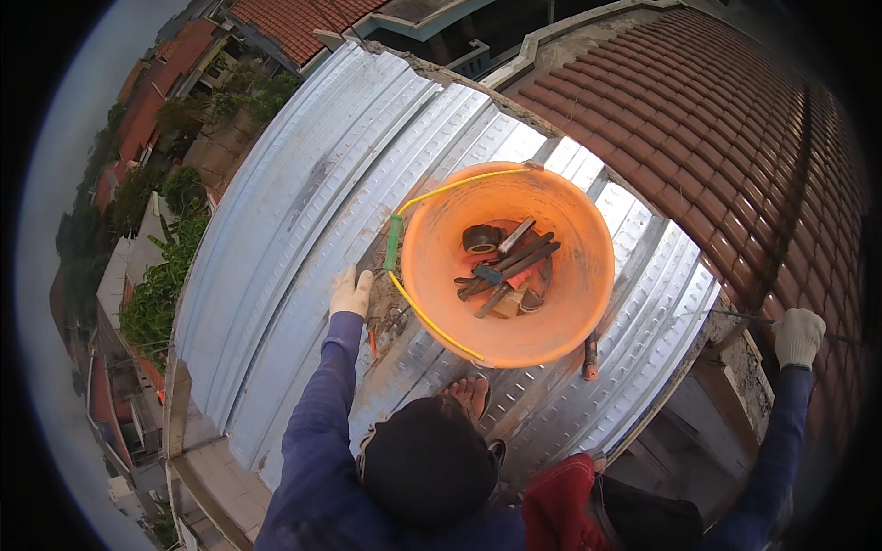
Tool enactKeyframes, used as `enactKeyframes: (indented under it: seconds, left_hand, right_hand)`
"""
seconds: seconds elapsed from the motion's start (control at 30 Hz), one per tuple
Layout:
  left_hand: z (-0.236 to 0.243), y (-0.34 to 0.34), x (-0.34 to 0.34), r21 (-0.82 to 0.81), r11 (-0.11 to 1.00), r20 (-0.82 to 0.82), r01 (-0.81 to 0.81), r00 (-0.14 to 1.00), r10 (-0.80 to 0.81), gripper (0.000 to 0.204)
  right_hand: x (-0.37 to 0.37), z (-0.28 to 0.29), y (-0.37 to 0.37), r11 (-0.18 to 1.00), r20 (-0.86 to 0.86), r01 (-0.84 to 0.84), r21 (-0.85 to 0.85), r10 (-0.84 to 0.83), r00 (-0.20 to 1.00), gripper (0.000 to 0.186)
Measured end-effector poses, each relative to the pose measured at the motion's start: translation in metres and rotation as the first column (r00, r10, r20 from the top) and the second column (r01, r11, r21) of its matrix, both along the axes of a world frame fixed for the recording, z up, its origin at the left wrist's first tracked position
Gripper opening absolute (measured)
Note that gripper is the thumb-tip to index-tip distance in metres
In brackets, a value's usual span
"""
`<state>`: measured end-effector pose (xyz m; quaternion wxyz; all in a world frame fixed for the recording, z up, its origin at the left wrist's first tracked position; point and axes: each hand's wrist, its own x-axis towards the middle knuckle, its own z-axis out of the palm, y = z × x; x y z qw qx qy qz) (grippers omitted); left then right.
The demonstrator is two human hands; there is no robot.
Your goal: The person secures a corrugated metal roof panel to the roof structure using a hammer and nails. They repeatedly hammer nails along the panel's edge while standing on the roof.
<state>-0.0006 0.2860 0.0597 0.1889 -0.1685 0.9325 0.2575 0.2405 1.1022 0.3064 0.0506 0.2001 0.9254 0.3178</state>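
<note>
An orange bucket (pixel 423 266) stands on ribbed metal roofing sheets (pixel 303 184). Its yellow wire handle with a green grip (pixel 394 241) hangs to the left. Inside lie a dark roll of tape (pixel 481 239) and several worn hand tools (pixel 519 266), partly overlapping. My left hand (pixel 350 293), in a whitish glove, is beside the bucket's left side, fingers apart and holding nothing. Far to the right, my right hand (pixel 799 337), also gloved, is closed around a thin dark rod (pixel 742 317) that points left; the rod's kind is unclear.
A tool with an orange end (pixel 590 358) lies right of the bucket. Small loose bits and a thin orange stick (pixel 372 342) lie near my left hand. My foot (pixel 470 396) is on the sheets. Brown roof tiles (pixel 680 138) rise at right; the left roof edge drops toward greenery (pixel 175 285).
</note>
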Motion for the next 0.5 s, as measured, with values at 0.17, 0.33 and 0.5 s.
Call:
enactKeyframes:
  seconds: [0.17, 0.33, 0.5]
  left_hand:
    - [0.082, 0.124, 0.064, 0.978, -0.015, 0.208, -0.208, 0.968, 0.142, 0.104]
    - [0.125, 0.136, 0.075, 0.978, 0.046, 0.194, -0.205, 0.964, 0.182, 0.105]
    - [0.095, 0.065, 0.025, 0.19, 0.978, -0.265, -0.084, 0.955, 0.133, 0.075]
  right_hand:
    - [0.012, 0.015, 0.008, 0.998, -0.008, -0.058, 0.02, 0.058, 0.998, 0.021]
    - [-0.011, 0.007, -0.002, 1.0, 0.042, -0.018, 0.007, 0.018, 0.999, 0.02]
    - [0.005, 0.005, 0.001, 0.999, 0.031, 0.005, -0.035, -0.004, 1.0, 0.02]
